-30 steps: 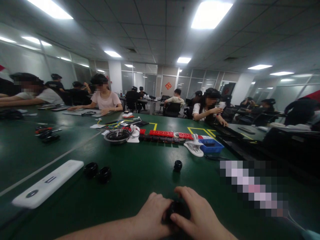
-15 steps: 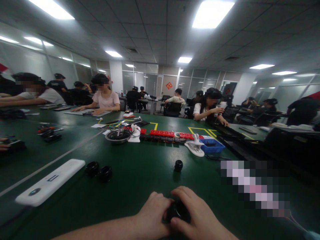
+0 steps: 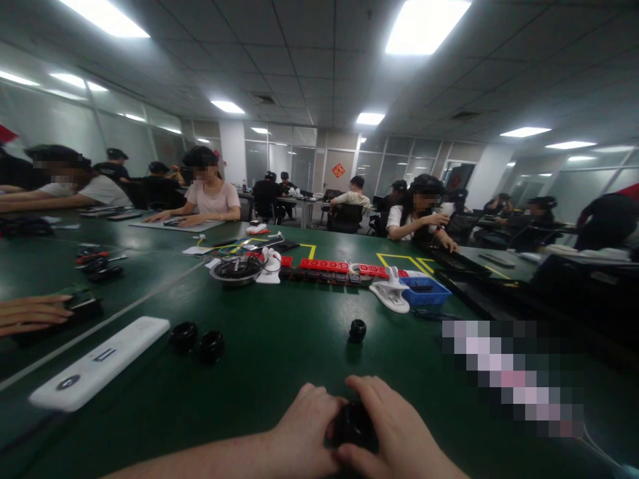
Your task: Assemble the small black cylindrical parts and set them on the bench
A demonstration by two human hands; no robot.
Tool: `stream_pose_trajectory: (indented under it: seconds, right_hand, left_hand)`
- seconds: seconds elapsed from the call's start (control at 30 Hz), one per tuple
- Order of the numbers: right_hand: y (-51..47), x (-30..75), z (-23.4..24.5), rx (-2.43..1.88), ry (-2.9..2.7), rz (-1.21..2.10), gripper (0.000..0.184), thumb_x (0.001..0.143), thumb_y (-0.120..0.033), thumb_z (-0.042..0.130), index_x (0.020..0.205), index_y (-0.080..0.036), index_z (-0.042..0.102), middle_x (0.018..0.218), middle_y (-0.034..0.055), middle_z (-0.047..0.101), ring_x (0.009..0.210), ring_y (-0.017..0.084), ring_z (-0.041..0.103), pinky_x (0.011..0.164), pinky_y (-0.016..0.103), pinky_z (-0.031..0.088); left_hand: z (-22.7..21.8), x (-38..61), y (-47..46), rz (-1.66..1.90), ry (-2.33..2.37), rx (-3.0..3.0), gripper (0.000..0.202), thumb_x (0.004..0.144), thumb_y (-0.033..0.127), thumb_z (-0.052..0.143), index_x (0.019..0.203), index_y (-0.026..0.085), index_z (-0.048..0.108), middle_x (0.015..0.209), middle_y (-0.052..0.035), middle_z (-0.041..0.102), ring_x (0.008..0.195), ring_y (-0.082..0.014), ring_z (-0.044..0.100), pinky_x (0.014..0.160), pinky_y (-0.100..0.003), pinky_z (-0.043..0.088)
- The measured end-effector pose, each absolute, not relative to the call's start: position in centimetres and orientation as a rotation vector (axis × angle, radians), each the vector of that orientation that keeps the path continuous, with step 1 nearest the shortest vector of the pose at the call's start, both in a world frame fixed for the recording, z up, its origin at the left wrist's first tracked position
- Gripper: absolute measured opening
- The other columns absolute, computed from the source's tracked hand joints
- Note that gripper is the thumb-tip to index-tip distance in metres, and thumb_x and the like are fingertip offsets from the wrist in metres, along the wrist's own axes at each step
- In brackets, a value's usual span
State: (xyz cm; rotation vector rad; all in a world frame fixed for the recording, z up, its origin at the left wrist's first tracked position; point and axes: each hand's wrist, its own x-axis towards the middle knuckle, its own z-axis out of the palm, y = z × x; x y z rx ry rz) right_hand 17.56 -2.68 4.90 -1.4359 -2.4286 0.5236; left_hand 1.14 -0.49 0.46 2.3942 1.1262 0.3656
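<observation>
Between my two hands, low in the middle of the head view, is a black round plastic fitting [image 3: 355, 426] that looks like a cable gland. My left hand [image 3: 310, 426] is closed against its left side, thumb and fingers wrapped around it. On the other side, my right hand [image 3: 397, 429] curls its fingers over the top and right of the fitting. The underside of the piece is hidden by my hands. A smaller black fitting [image 3: 357, 330] stands on the table just beyond them. Two larger black rings [image 3: 184, 337] [image 3: 210, 346] lie to the left.
A white power strip [image 3: 104, 362] lies on the green table [image 3: 279, 352] at the left. Farther back are a metal bowl [image 3: 234, 281], a red-and-black strip [image 3: 324, 267], a white stand [image 3: 391, 296] and a blue tray [image 3: 424, 293]. A co-worker's hand [image 3: 32, 313] rests at the left edge.
My hands keep hold of the black fitting, with only a slight shift of the right fingers. At the left, a co-worker's hand has come farther into view over a dark part.
</observation>
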Motion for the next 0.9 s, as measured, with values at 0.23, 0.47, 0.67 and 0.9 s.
stream_pose_trajectory:
  seconds: [0.23,0.47,0.67,0.9]
  right_hand:
    - [-2.81,17.68,5.58,-1.321,-2.461,0.603,0.048,0.061,-0.011,0.051,0.109,-0.015,0.051,0.103,0.0085,0.059,0.094,0.021,0.054,0.085,0.031,0.042]
    - [-2.86,17.42,5.40,-1.481,-2.389,0.538,0.056,0.062,-0.023,0.061,0.114,-0.011,0.048,0.114,0.0129,0.053,0.102,0.026,0.050,0.088,0.034,0.040]
    - [-2.82,17.56,5.07,-1.368,-2.413,0.620,0.049,0.062,-0.012,0.053,0.111,-0.013,0.051,0.107,0.0093,0.058,0.097,0.021,0.054,0.087,0.029,0.041]
    - [-3.02,17.43,5.22,-1.476,-2.347,0.621,0.052,0.063,-0.021,0.059,0.113,-0.011,0.050,0.111,0.0127,0.055,0.100,0.025,0.052,0.088,0.034,0.040]
  left_hand:
    - [0.38,1.22,-0.48,0.378,1.130,2.395,0.021,0.066,0.030,0.064,0.068,0.018,0.047,0.067,0.0045,0.054,0.067,-0.0158,0.049,0.063,-0.026,0.029]
    - [0.60,1.20,-0.39,0.332,1.110,2.441,0.027,0.069,0.037,0.063,0.069,0.018,0.045,0.068,0.0039,0.054,0.066,-0.0160,0.050,0.063,-0.027,0.032]
    - [0.64,1.21,-0.44,0.301,1.147,2.426,0.019,0.067,0.029,0.062,0.072,0.018,0.047,0.072,0.0034,0.056,0.071,-0.0171,0.051,0.065,-0.027,0.033]
    - [0.18,1.11,-0.37,0.365,1.127,2.423,0.024,0.066,0.034,0.064,0.069,0.018,0.047,0.069,0.0030,0.055,0.069,-0.0176,0.050,0.064,-0.027,0.032]
